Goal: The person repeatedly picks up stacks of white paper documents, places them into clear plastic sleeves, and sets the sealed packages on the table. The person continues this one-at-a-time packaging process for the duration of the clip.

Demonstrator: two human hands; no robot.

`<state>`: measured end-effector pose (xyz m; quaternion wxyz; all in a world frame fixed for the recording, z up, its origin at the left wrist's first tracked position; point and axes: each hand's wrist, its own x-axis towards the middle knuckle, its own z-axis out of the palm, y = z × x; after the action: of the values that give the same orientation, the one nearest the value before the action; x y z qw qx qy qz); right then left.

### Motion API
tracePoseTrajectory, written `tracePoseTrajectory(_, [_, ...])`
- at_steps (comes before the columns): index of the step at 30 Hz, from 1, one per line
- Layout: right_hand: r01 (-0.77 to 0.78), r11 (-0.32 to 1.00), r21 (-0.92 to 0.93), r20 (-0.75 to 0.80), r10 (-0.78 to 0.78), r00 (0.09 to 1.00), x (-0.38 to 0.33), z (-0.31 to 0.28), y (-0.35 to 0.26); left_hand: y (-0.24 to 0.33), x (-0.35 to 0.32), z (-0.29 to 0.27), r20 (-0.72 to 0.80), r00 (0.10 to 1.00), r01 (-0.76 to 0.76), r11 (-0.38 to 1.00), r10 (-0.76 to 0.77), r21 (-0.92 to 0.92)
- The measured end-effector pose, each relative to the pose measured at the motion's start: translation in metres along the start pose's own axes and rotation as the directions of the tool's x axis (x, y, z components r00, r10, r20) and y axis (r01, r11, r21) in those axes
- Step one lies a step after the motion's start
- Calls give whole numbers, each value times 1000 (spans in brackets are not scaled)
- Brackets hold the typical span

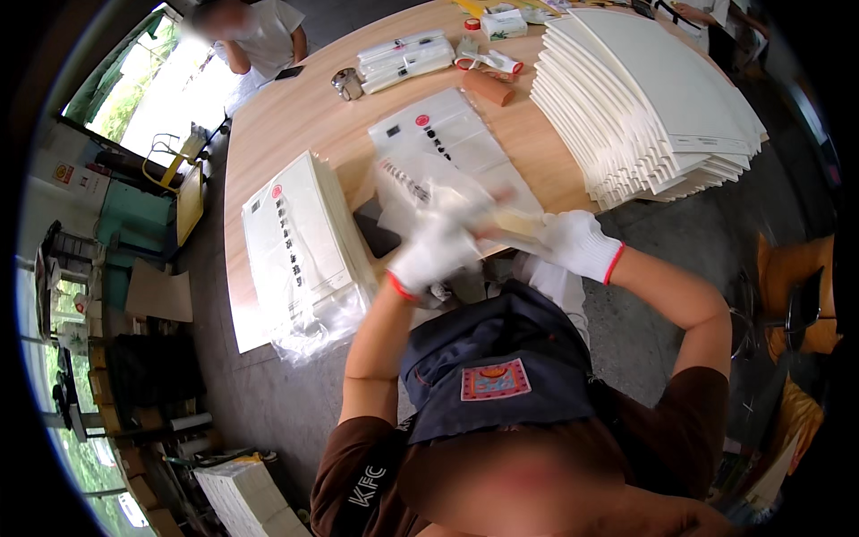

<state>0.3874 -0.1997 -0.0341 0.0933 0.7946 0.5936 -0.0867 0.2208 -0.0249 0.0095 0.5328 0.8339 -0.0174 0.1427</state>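
Note:
Both my hands wear white knit gloves with red cuffs and are in front of my body at the table's near edge. My left hand [436,255] is smeared by motion beside a clear plastic bag [420,186] with dark print, which is partly blurred too. Whether its fingers grip the bag does not show clearly. My right hand [583,247] is closed at the end of a blurred cream-coloured flat piece [519,227] that stretches between the hands. Beyond them a printed plastic bag [461,134] with a red round mark lies flat. A dark flat object [376,230] is partly hidden near my left hand.
A stack of bagged printed sheets [291,237] stands on the table's left. Tall cream folded boards [644,98] are piled at right. Farther back are a metal cup [346,84], bundled bags [407,61], a brown block [489,88] and gloves [490,62]. A person [259,40] sits across.

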Motion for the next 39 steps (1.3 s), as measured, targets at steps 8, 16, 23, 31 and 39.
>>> tracePoseTrajectory(8, [221, -208, 953, -222, 16, 975, 94, 180, 63, -48, -74, 88, 44, 797, -589, 758, 603, 279])
tracePoseTrajectory(16, [155, 465, 871, -289, 231, 929, 154, 164, -16, 16, 32, 113, 84, 977, -215, 915, 198, 340])
tracePoseTrajectory(23, [206, 856, 474, -447, 33, 894, -1, 85, -76, -67, -24, 84, -312, 940, 210, 952, -135, 221])
tracePoseTrajectory(31, [-333, 901, 279, -203, 394, 896, -36, 119, -49, -97, -143, 117, -300, 953, 228, 756, -44, 613])
tracePoseTrajectory(39, [32, 992, 121, -22, -29, 999, -100, 81, -60, -56, -227, 95, -601, 724, 476, 876, -339, 78])
